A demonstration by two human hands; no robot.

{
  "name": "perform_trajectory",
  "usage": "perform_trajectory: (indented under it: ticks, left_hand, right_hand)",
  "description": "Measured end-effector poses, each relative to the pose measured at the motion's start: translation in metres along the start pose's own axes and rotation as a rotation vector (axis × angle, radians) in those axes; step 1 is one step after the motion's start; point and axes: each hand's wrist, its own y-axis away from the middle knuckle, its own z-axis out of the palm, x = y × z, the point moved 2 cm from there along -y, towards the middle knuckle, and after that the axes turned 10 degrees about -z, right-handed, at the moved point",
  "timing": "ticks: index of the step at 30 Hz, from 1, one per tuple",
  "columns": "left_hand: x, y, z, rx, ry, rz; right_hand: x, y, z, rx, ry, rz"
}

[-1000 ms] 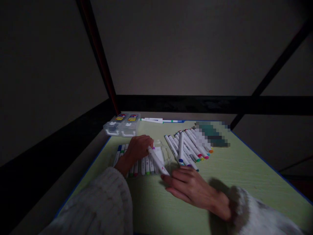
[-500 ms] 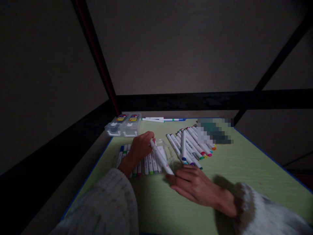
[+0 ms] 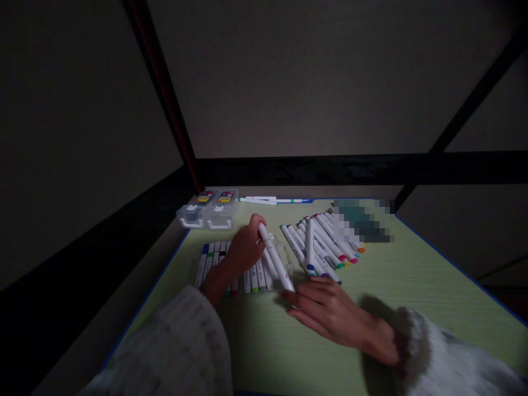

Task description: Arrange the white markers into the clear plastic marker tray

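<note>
A white marker (image 3: 275, 258) slants between my two hands, above a clear tray (image 3: 284, 250). My left hand (image 3: 246, 247) is closed around the marker's upper end. At the lower end, the fingers of my right hand (image 3: 324, 305) pinch the marker's tip. Under my left hand and forearm lies a row of white markers (image 3: 256, 276) with coloured ends, partly hidden by the arm. A loose pile of white markers (image 3: 319, 242) rests just beyond my right hand, one lying across the others.
Two clear plastic cases (image 3: 220, 212) with white handles stand at the table's back left. Several pens (image 3: 264, 201) lie along the back edge. A blurred dark green object (image 3: 363, 223) sits at the back right of the light green table (image 3: 412, 275).
My left hand has shifted slightly up and to the right, carrying the marker's upper end with it. My right hand has hardly moved.
</note>
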Motion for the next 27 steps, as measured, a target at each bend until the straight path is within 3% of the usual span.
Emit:
perform_trajectory:
  ticks: [4, 9, 17, 20, 27]
  left_hand:
    - [0.002, 0.001, 0.008, -0.117, 0.148, -0.007]
    - [0.003, 0.0, 0.009, -0.18, 0.281, 0.02]
    - [-0.005, -0.005, 0.007, -0.225, 0.463, -0.177]
    - [-0.008, -0.009, 0.006, -0.198, 0.575, -0.225]
    - [-0.008, -0.013, 0.003, -0.009, 0.712, -0.326]
  right_hand:
    - [-0.001, -0.001, -0.001, 0.01, -0.015, 0.006]
    - [-0.001, -0.001, -0.002, 0.001, -0.024, 0.028]
    - [-0.002, -0.001, -0.002, 0.043, -0.03, 0.028]
    - [-0.001, 0.0, -0.003, 0.057, -0.038, 0.031]
    - [0.0, 0.003, -0.002, 0.074, -0.004, 0.054]
